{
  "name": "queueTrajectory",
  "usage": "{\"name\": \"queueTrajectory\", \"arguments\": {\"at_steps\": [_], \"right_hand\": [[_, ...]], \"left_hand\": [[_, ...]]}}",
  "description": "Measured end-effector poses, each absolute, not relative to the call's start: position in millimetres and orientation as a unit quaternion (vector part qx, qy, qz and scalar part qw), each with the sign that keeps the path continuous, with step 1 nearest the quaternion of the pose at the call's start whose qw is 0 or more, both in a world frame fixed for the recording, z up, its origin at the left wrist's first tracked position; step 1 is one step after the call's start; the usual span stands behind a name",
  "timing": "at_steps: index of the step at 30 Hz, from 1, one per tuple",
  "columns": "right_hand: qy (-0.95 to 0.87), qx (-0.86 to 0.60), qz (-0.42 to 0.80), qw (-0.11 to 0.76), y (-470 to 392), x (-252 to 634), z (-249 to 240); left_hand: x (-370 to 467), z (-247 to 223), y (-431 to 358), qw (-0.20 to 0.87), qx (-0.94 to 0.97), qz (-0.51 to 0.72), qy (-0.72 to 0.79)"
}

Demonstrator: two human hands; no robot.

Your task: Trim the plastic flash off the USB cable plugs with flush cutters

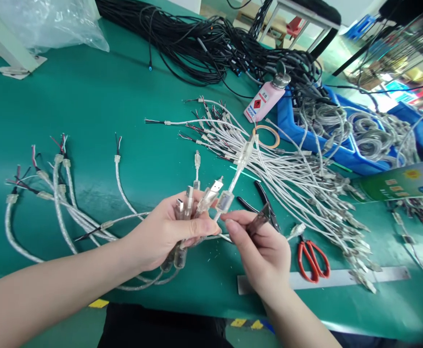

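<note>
My left hand (175,227) is closed round several clear-sheathed cables with USB plugs (211,192) pointing up from its fingers. Their grey cables (57,208) trail left, ending in bare coloured wires. A cable with clear moulded blocks (225,201) rises between my two hands, its upper block (245,153) leaning right. My right hand (264,246) is just right of my left one, thumb and forefinger together near that cable. A dark translucent piece (258,221) sticks out between its fingers. Another small connector (197,159) stands just beyond my left hand.
White cables (287,179) lie heaped at the right, beside a pink bottle (265,100), a tape ring (277,137) and blue bins (342,152). Black-handled pliers (265,198), red-handled scissors (314,261) and a steel ruler (388,274) lie nearer. Black cables (196,48) cover the back.
</note>
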State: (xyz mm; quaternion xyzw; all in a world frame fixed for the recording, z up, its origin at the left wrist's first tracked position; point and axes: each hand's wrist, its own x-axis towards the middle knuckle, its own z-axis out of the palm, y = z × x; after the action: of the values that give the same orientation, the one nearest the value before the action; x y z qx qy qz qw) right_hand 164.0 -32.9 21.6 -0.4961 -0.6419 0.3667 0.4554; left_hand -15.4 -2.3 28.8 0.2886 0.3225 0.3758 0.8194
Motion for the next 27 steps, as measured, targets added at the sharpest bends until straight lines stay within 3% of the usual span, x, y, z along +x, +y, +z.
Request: {"name": "queueTrajectory", "arguments": {"at_steps": [16, 22, 27], "right_hand": [[-0.603, -0.503, 0.383, 0.487, -35, 153, 19], [-0.628, -0.509, 0.338, 0.482, -33, 154, 19], [-0.707, -0.5, 0.324, 0.381, -29, 168, 29]], "left_hand": [[-10, 25, -5, 0.811, 0.303, 0.368, 0.338], [-11, 24, -4, 0.803, 0.318, 0.359, 0.355], [-13, 25, -3, 0.807, 0.312, 0.353, 0.358]]}}
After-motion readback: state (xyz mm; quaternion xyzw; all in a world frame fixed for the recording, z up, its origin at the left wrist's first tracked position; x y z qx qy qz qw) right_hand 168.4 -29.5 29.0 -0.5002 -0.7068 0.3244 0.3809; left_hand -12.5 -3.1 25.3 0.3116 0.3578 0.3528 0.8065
